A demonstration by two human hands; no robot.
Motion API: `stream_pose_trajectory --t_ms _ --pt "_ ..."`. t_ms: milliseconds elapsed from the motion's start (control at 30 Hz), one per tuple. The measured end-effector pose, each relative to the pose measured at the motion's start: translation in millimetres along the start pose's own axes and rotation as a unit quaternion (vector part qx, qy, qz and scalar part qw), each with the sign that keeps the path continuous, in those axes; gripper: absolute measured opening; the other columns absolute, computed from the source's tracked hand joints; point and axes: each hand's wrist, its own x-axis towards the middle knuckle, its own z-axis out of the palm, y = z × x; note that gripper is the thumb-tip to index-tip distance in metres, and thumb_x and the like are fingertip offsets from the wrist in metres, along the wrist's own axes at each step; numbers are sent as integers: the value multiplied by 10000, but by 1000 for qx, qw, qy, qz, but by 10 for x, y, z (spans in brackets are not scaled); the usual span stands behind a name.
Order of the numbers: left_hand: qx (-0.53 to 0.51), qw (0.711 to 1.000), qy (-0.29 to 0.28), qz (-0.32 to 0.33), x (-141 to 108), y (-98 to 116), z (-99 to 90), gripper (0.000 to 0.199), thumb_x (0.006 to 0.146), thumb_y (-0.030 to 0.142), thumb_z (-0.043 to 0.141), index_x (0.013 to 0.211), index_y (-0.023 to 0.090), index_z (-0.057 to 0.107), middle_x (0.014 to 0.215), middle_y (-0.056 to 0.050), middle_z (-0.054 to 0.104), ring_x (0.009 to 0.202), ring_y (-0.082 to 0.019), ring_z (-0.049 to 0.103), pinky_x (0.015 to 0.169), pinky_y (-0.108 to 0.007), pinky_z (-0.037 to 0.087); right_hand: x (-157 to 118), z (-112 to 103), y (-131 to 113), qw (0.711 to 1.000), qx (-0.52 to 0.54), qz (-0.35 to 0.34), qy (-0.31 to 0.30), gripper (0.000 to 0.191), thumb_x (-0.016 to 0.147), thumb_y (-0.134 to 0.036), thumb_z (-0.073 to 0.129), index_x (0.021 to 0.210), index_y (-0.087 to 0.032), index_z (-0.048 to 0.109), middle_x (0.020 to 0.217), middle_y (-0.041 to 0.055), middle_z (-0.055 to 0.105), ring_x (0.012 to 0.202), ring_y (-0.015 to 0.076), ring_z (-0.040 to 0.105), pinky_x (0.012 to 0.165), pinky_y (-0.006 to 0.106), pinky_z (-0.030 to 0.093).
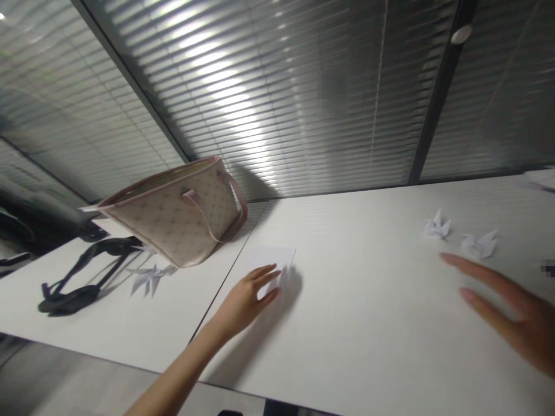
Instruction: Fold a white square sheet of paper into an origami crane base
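My left hand is over a flat white sheet of paper on the white table, fingers apart and holding nothing; whether the fingertips touch the paper is unclear. At the right edge my right hand, slightly blurred, has its thumb and fingers spread with nothing between them. Just beyond it lie two folded white paper cranes, one farther left and another nearer the hand. More folded white paper sits on the left part of the table, beside a bag.
A beige patterned bag with pink handles stands at the left back. Black straps lie left of it. A seam crosses the white table. Behind rises a glass wall with blinds. Some white paper is at the far right.
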Motion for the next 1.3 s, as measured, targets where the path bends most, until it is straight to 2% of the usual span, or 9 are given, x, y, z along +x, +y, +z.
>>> stream_pose_trajectory --t_ms 67,133,200,267,467,767,1000,1167,1300 --pt "4 1000 -19 -16 -8 -36 275 469 888 482 538 1307 271 548 1423 -56 478 1298 -299 450 1050 -463 414 244 226 -526 990 81 -71 -95 480 927 -377 480 1397 -362 382 1407 -2 495 1296 218 450 1084 392 396" --pt "5 999 -28 -33 -1 -110 411 556 894 500 513 1377 227 470 1475 -90 387 1360 -310 347 1085 -493 354 395 428 -914 969 115 -125 -181 466 943 -352 450 1401 -373 369 1407 -32 496 1285 179 464 1092 368 388" --pt "0 998 -42 -40 3 -194 457 579 885 501 530 1391 232 447 1468 -86 393 1372 -302 319 1094 -496 336 474 592 -1130 949 131 -160 -240 465 943 -330 453 1402 -350 383 1425 -30 478 1306 175 437 1118 388 347" --pt "-7 998 -55 -42 -4 -265 472 568 876 505 545 1376 248 466 1446 -72 425 1357 -288 348 1088 -478 353 517 724 -1212 934 151 -182 -267 462 939 -310 461 1398 -312 407 1429 -10 476 1313 178 426 1128 401 326" --pt "-19 996 -67 -58 -36 -335 529 573 874 530 533 1349 211 506 1439 -75 433 1356 -272 351 1103 -428 348 543 949 -1179 931 164 -174 -276 444 951 -319 432 1389 -247 431 1408 44 500 1295 191 446 1107 427 352" --pt "-32 994 -75 -68 -24 -302 522 494 907 427 527 1342 194 509 1439 -85 430 1365 -268 332 1101 -435 343 498 888 -1116 930 172 -160 -282 453 953 -337 430 1402 -283 412 1407 40 502 1288 211 458 1097 455 359" --pt "-30 994 -66 -87 -39 -261 555 461 951 412 425 1357 204 492 1457 -64 401 1373 -241 321 1124 -437 298 503 898 -1115 930 173 -163 -281 455 951 -343 437 1402 -293 414 1402 28 508 1286 210 462 1097 448 364" --pt "-28 992 -44 -118 -37 -257 543 456 938 328 429 1371 192 475 1411 -57 471 1313 -263 425 1085 -461 367 489 910 -1093 930 167 -167 -281 442 955 -338 430 1394 -283 426 1406 30 503 1288 206 457 1103 453 355" --pt "-31 991 -47 -123 -34 -358 416 468 918 283 425 1381 227 468 1335 -53 548 1183 -314 564 968 -489 477 487 926 -1086 931 164 -172 -278 439 955 -334 430 1390 -278 430 1404 33 505 1288 207 457 1099 457 359"
